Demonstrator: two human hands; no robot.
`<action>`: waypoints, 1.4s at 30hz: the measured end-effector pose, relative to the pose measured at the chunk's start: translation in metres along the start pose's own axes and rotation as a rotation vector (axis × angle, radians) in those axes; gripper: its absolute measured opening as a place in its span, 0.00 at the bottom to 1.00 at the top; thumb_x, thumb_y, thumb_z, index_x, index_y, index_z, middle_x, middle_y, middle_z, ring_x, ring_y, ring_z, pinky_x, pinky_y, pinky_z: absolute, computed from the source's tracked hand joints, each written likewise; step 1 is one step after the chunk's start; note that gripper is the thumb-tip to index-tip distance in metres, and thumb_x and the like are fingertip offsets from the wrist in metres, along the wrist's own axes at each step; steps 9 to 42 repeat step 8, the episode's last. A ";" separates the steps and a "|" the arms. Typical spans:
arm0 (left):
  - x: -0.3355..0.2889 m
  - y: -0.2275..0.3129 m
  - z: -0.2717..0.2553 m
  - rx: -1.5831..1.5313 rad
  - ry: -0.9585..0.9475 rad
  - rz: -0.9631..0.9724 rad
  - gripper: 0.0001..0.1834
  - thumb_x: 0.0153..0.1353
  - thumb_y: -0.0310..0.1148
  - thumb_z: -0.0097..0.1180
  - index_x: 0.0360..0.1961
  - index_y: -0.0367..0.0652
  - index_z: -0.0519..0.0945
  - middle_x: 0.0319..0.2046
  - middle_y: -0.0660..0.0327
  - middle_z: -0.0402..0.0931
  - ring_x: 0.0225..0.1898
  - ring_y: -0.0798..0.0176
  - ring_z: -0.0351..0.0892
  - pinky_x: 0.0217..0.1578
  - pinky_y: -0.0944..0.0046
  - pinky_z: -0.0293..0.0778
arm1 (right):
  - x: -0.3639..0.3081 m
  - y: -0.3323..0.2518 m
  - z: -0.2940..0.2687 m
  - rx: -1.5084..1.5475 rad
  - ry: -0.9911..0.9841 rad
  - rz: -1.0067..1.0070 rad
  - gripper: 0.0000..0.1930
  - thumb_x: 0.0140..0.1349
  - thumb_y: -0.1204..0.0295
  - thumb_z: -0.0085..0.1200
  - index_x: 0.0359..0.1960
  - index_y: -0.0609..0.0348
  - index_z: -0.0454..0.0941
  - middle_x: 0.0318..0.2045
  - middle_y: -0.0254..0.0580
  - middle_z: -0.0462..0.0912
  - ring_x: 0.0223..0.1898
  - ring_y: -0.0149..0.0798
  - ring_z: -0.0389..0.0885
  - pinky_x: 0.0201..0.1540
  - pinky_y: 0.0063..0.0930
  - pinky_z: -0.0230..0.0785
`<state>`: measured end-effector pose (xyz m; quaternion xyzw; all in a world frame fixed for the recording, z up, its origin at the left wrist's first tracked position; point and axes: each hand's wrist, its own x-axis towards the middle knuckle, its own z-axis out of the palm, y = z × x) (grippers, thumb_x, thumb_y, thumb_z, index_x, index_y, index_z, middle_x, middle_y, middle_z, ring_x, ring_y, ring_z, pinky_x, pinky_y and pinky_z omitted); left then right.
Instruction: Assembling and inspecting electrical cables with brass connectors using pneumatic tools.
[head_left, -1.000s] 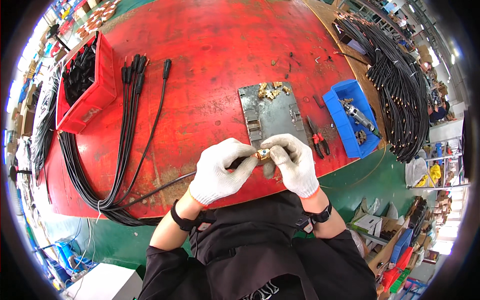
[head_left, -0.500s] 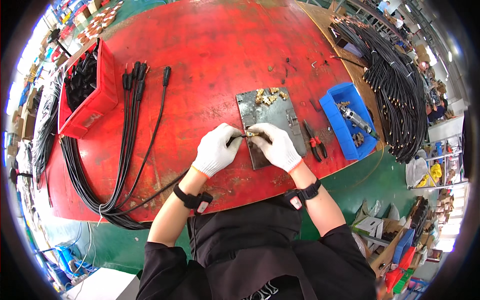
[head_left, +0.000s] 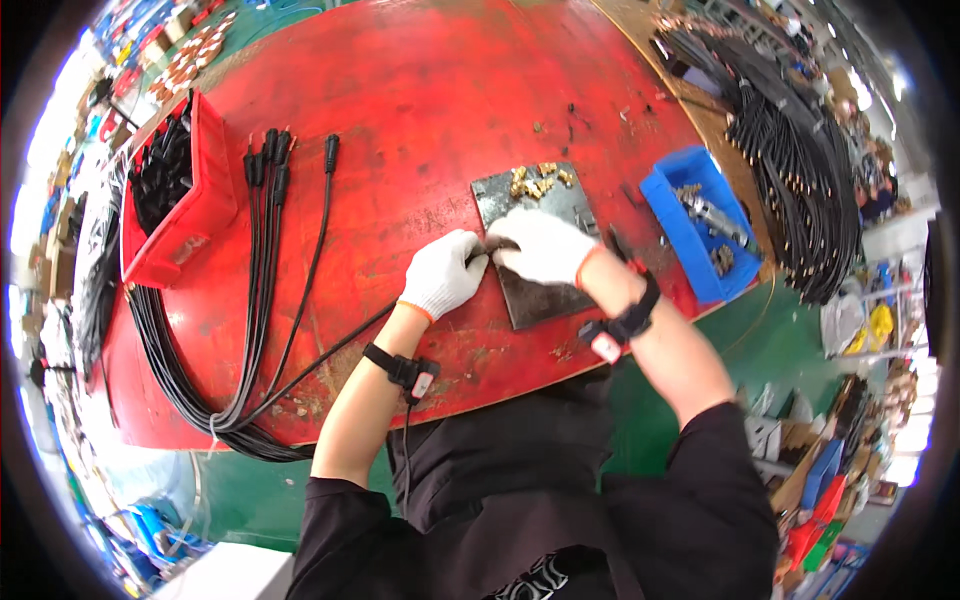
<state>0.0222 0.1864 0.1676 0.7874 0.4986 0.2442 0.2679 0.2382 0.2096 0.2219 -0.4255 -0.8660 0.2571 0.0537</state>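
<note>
My left hand (head_left: pixel 443 272), in a white knit glove, pinches a black cable (head_left: pixel 350 335) near its end. The cable trails back to a tied bundle of black cables (head_left: pixel 262 250) on the left. My right hand (head_left: pixel 545 245), also gloved, is slightly blurred, its fingers closed right beside the left fingertips at the cable's end. What those fingers grip is hidden. Beneath the right hand lies a dark metal plate (head_left: pixel 545 305). Several small brass fittings (head_left: pixel 535 186) rest on its far part. Pliers (head_left: pixel 616 241) with red handles lie partly covered by my right forearm.
A red bin (head_left: pixel 205 205) of black parts stands at the left of the red table (head_left: pixel 400 120). At the right are a blue bin (head_left: pixel 708 280) holding metal parts and a tool, and a large pile of black cables (head_left: pixel 800 190). The table's near edge borders my apron.
My right hand has turned over the cable end, its back now upward, and its forearm has swung right across the pliers. The brass fitting seen between the hands is now hidden.
</note>
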 end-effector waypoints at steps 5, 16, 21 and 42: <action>0.001 -0.016 0.009 0.100 0.040 -0.011 0.12 0.67 0.39 0.65 0.46 0.45 0.89 0.37 0.47 0.87 0.41 0.40 0.88 0.45 0.46 0.83 | 0.070 -0.056 -0.040 0.132 -0.030 -0.126 0.22 0.69 0.53 0.57 0.49 0.60 0.84 0.49 0.54 0.88 0.53 0.55 0.86 0.58 0.48 0.77; 0.005 -0.036 0.009 0.156 -0.047 0.075 0.19 0.67 0.46 0.66 0.49 0.41 0.88 0.42 0.40 0.88 0.47 0.40 0.89 0.49 0.45 0.83 | 0.079 -0.065 -0.032 0.055 -0.088 -0.144 0.24 0.68 0.51 0.58 0.53 0.58 0.85 0.52 0.56 0.88 0.55 0.54 0.86 0.60 0.48 0.76; 0.005 -0.036 0.009 0.156 -0.047 0.075 0.19 0.67 0.46 0.66 0.49 0.41 0.88 0.42 0.40 0.88 0.47 0.40 0.89 0.49 0.45 0.83 | 0.079 -0.065 -0.032 0.055 -0.088 -0.144 0.24 0.68 0.51 0.58 0.53 0.58 0.85 0.52 0.56 0.88 0.55 0.54 0.86 0.60 0.48 0.76; 0.005 -0.036 0.009 0.156 -0.047 0.075 0.19 0.67 0.46 0.66 0.49 0.41 0.88 0.42 0.40 0.88 0.47 0.40 0.89 0.49 0.45 0.83 | 0.079 -0.065 -0.032 0.055 -0.088 -0.144 0.24 0.68 0.51 0.58 0.53 0.58 0.85 0.52 0.56 0.88 0.55 0.54 0.86 0.60 0.48 0.76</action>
